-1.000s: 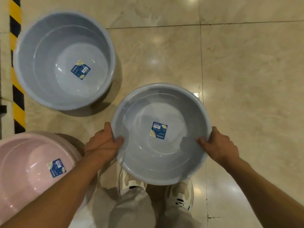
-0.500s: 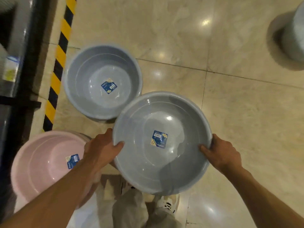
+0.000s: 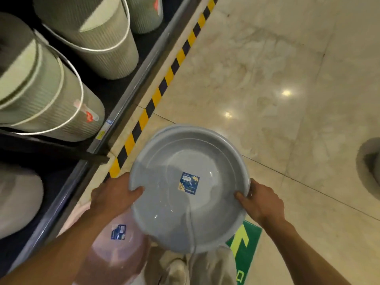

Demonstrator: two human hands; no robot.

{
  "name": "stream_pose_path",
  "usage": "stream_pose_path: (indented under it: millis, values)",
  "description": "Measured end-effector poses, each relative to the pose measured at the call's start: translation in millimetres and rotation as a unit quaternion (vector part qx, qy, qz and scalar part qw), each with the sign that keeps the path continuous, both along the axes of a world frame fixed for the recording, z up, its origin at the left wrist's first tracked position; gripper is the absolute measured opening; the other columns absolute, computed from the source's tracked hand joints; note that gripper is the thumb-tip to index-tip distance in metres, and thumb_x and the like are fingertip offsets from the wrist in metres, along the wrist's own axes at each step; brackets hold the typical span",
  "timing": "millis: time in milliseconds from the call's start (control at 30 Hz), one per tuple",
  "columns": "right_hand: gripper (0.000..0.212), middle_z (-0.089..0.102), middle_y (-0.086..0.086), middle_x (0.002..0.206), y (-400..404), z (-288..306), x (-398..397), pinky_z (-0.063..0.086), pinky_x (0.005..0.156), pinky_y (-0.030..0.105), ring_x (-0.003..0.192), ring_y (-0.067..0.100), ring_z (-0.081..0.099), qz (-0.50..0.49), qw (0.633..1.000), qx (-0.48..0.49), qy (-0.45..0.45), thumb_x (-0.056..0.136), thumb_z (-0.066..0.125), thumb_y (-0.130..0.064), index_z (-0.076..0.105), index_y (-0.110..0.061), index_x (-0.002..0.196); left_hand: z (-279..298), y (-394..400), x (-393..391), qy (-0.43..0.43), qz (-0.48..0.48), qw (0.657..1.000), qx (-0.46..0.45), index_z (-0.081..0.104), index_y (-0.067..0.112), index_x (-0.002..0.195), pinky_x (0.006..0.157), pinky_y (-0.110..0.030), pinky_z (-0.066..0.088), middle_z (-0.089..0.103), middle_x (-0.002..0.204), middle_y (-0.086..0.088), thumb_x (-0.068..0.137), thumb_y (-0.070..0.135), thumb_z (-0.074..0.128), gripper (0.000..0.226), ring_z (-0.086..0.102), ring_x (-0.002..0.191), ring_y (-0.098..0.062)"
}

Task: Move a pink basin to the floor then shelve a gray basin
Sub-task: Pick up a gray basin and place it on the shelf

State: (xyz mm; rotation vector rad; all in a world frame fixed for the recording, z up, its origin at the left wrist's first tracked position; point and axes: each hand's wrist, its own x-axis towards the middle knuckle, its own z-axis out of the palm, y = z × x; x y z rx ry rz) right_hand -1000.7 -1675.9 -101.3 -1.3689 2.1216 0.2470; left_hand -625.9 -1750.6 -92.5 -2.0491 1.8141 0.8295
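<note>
I hold a gray basin [image 3: 216, 221] with a blue sticker inside it, level and above the floor in front of my body. My left hand [image 3: 112, 197] grips its left rim and my right hand [image 3: 260, 202] grips its right rim. A pink basin [image 3: 121, 254] with a blue sticker sits on the floor below my left forearm, partly hidden by the arm and the gray basin. The rim of a second gray basin [image 3: 167, 130] peeks out behind the held one.
A dark shelf unit [image 3: 125, 91] runs along the left, holding ribbed green-gray buckets [image 3: 51, 103] with wire handles and a white item low down. Yellow-black hazard tape [image 3: 164, 81] lines its base. A green arrow floor sticker [image 3: 245, 243] lies by my legs. Another gray object [image 3: 370, 161] sits at the right edge.
The view has swung up and left, bringing the shelf and its buckets into sight. The held gray basin now covers most of the other gray basin on the floor. Both hands keep their grip.
</note>
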Motion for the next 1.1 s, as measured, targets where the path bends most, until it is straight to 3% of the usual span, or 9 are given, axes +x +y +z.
stream_pose_path:
  millis: [233,367,567,700,833,933,1033,1100]
  values:
    - [0.045,0.061,-0.005,0.081,-84,-85,8,0.049,0.062,0.033,0.073,0.021,0.059,0.075,0.997,0.001,0.006,0.08,0.045,-0.065,0.056,-0.03,0.107,-69,-42,5,0.007,0.069,0.997,0.024,0.06,0.027,0.125,0.088,-0.046,0.055,0.071,0.111,-0.005,0.087,0.06,0.061,0.05,0.066,0.099,-0.03]
    - [0.038,0.057,-0.006,0.076,-110,-134,14,0.056,0.063,0.036,0.065,0.018,0.056,0.057,0.998,0.004,0.014,0.078,0.049,-0.058,0.053,-0.031,0.104,-122,-51,0,0.0,0.094,0.995,0.017,0.054,0.025,0.134,0.092,-0.05,0.051,0.067,0.121,-0.009,0.088,0.056,0.063,0.057,0.063,0.11,-0.035]
    - [0.037,0.055,-0.008,0.076,-115,-189,19,0.044,0.055,0.031,0.063,0.018,0.054,0.034,0.999,0.043,-0.002,0.085,0.05,-0.052,0.047,-0.027,0.113,-182,-55,0,0.056,0.131,0.989,0.047,0.036,0.026,0.15,0.089,-0.05,0.054,0.065,0.127,-0.009,0.089,0.05,0.067,0.072,0.064,0.113,-0.035]
    - [0.032,0.059,0.0,0.087,-115,-210,26,0.052,0.063,0.038,0.071,0.025,0.06,-0.03,0.996,0.062,-0.057,0.092,0.052,-0.045,0.042,-0.022,0.113,-204,-55,-7,0.085,0.202,0.975,0.049,0.043,0.018,0.145,0.084,-0.046,0.052,0.066,0.124,-0.015,0.092,0.038,0.069,0.062,0.064,0.109,-0.039]
    - [0.024,0.055,-0.001,0.083,-110,-213,30,0.045,0.054,0.033,0.061,0.016,0.052,-0.096,0.991,0.015,-0.095,0.096,0.053,-0.035,0.034,-0.023,0.104,-205,-54,-16,0.089,0.238,0.965,0.064,0.046,0.014,0.131,0.085,-0.05,0.055,0.065,0.118,-0.018,0.094,0.037,0.067,0.049,0.063,0.104,-0.041]
    - [0.026,0.054,-0.001,0.085,-106,-195,23,0.038,0.052,0.03,0.061,0.017,0.05,-0.114,0.988,-0.021,-0.101,0.096,0.055,-0.031,0.042,-0.016,0.113,-188,-54,-25,0.101,0.242,0.964,0.035,0.052,0.011,0.128,0.081,-0.049,0.057,0.068,0.114,-0.015,0.093,0.035,0.068,0.045,0.065,0.098,-0.037]
    - [0.036,0.055,-0.002,0.092,-102,-154,7,0.048,0.066,0.038,0.076,0.024,0.054,-0.158,0.976,-0.067,-0.137,0.095,0.058,-0.026,0.048,-0.014,0.127,-152,-56,-42,0.134,0.246,0.96,-0.023,0.056,0.011,0.129,0.066,-0.032,0.05,0.069,0.105,-0.008,0.094,0.028,0.069,0.041,0.061,0.082,-0.022]
    - [0.037,0.058,-0.01,0.089,-99,-115,-7,0.049,0.067,0.035,0.076,0.019,0.057,-0.205,0.959,-0.113,-0.158,0.094,0.06,-0.023,0.052,-0.019,0.129,-116,-62,-59,0.164,0.249,0.952,-0.07,0.058,0.016,0.128,0.057,-0.018,0.04,0.065,0.09,0.007,0.094,0.024,0.068,0.036,0.058,0.07,-0.005]
